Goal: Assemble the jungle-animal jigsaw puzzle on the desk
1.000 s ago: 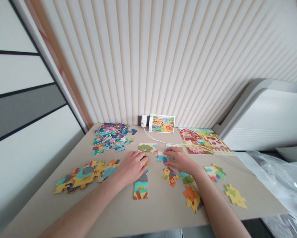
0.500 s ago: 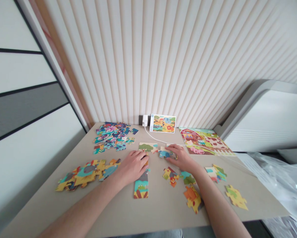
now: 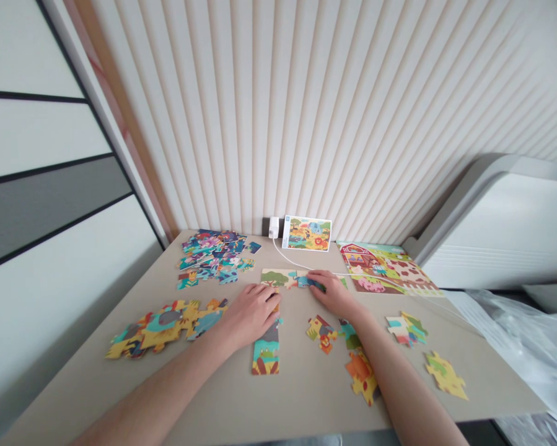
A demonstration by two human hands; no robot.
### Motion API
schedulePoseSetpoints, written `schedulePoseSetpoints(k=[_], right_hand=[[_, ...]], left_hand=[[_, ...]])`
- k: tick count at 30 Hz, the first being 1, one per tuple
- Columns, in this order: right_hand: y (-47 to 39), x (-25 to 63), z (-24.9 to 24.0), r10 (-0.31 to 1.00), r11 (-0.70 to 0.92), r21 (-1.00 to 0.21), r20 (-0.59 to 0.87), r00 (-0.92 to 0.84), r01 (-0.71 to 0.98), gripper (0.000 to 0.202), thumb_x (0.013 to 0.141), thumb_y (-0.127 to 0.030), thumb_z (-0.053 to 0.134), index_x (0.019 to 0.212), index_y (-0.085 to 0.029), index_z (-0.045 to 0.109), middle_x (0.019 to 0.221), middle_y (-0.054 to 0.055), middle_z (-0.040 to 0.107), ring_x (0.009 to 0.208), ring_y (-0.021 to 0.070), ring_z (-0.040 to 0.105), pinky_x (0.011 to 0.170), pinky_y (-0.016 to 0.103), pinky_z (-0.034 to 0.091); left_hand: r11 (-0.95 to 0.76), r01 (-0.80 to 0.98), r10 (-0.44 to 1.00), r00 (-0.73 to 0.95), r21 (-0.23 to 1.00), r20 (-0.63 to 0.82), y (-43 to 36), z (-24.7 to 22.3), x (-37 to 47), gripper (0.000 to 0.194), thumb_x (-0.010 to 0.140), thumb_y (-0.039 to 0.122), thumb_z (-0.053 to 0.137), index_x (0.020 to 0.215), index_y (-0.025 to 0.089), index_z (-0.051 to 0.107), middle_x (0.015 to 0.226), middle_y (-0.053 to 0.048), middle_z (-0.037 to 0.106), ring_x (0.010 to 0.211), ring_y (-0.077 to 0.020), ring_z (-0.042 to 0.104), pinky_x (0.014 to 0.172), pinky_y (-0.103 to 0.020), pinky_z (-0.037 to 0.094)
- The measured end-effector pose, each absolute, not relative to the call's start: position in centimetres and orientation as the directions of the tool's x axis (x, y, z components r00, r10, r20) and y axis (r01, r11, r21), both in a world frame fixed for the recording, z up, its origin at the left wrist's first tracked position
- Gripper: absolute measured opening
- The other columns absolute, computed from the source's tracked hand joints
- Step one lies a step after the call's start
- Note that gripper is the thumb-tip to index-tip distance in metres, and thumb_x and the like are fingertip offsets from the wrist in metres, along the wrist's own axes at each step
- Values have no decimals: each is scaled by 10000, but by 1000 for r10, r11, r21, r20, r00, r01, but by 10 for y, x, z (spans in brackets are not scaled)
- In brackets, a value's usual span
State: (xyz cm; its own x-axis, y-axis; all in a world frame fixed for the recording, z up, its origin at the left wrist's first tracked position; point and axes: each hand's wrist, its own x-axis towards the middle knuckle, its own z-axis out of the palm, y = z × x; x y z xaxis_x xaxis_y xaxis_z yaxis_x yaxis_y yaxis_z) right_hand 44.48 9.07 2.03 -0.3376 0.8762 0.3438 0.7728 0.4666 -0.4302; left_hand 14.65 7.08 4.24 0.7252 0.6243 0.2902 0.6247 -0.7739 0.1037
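My left hand (image 3: 253, 313) lies palm down over the joined strip of jigsaw pieces, its fingers stretched out and close together. The strip's lower end is a crocodile piece (image 3: 266, 358); a tree piece (image 3: 274, 277) forms the top corner. With the fingertips of my right hand (image 3: 333, 294) I hold a blue elephant puzzle piece (image 3: 302, 280) flat against the right end of the top row. My fingers partly cover it. Below that hand are a loose lion piece (image 3: 323, 334), a green and teal piece (image 3: 349, 336) and orange-yellow pieces (image 3: 362, 375).
A picture card (image 3: 307, 233) leans against the wall beside a white charger (image 3: 273, 227), whose cable crosses the table. Dark-blue pieces (image 3: 215, 251) are heaped back left, yellow ones (image 3: 160, 328) nearer. A farm puzzle (image 3: 385, 269) lies back right; more pieces (image 3: 445, 375) lie front right.
My right hand has moved slightly left, bringing the elephant piece up against the top row, where a gap showed before. My left hand stays on the strip.
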Motion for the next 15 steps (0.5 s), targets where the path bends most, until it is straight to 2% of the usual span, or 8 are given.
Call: schedulePoseSetpoints(k=[10, 15], right_hand=[[89, 442, 20, 881, 457, -366, 312, -356, 811, 309, 1013, -272, 546, 1233, -331, 754, 1342, 76, 680, 1262, 267, 621, 1070, 483, 479], [88, 441, 21, 900, 406, -329, 304, -311, 853, 338, 1006, -351, 587, 1323, -317, 700, 1414, 92, 641, 1321, 285, 573, 1121, 508, 425]], left_hand=[[-775, 623, 623, 725, 106, 295, 71, 42, 147, 218, 1015, 274, 583, 1218, 239, 654, 1287, -83, 668, 1237, -270, 589, 1054, -421, 430], [-777, 620, 620, 727, 104, 295, 71, 43, 147, 222, 1015, 266, 583, 1221, 223, 653, 1285, -89, 669, 1235, -274, 592, 1056, -427, 433]])
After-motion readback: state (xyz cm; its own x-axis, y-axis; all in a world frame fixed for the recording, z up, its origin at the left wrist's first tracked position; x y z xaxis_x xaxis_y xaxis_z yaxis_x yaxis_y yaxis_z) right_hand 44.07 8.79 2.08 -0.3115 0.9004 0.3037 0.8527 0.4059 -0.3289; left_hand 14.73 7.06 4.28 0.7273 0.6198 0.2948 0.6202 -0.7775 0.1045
